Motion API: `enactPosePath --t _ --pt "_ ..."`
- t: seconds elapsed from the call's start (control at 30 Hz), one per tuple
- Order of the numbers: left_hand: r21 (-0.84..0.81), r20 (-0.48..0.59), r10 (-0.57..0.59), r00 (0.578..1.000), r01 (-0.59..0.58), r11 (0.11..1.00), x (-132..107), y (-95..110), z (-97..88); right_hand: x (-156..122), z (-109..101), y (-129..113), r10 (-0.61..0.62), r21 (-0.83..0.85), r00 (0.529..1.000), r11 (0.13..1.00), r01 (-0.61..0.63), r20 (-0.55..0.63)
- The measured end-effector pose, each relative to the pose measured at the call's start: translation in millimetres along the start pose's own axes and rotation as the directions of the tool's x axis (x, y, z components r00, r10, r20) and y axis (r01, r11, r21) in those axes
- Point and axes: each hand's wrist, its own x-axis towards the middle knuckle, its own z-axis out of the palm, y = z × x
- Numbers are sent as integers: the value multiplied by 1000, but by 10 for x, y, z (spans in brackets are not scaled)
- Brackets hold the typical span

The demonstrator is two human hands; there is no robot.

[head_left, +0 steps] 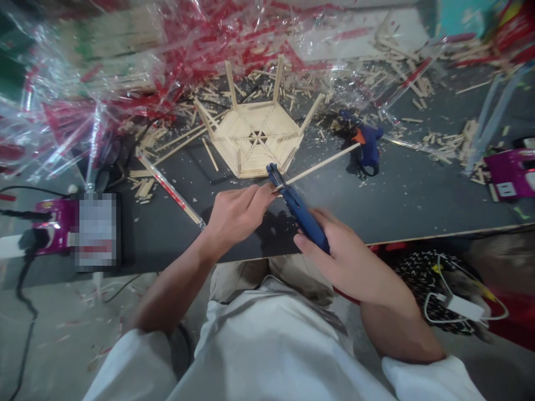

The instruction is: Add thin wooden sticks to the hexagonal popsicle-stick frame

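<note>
The left hand (236, 214) is closed, its fingers (254, 197) pinching one end of a thin wooden stick (321, 165) just below the nozzle of a blue hot glue gun (298, 220). The right hand (346, 259) is wrapped around the gun's body, near the bottom centre of the frame. The stick's long axis rises from the left hand toward the right of the frame, ending near a second blue glue gun (368, 147) with an orange part, which lies on the dark tabletop (401, 195). The gun in hand lies on a diagonal, its nozzle end toward the upper left, so it crosses the stick near the left fingertips. Whether glue is coming out cannot be told. Just above the hands sits a hexagonal frame of craft sticks (254, 142), its spoked, slatted face flat and several stick legs pointing up and outward. Loose sticks and wood shavings (445, 147) are scattered across the tabletop, and crumpled clear plastic wrap with red print (200, 44) spreads over the top of the frame.
</note>
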Motion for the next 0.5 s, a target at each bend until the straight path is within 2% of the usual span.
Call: enactPosePath --t 0.33,0.5 --pt "-1 40 -11 999 12 1000 -5 -13 4 14 -21 17 29 18 1000 999 -29 -5" --pt "15 11 -3 1000 3 1000 -14 -19 20 43 -20 10 32 -22 999 999 -32 -6"
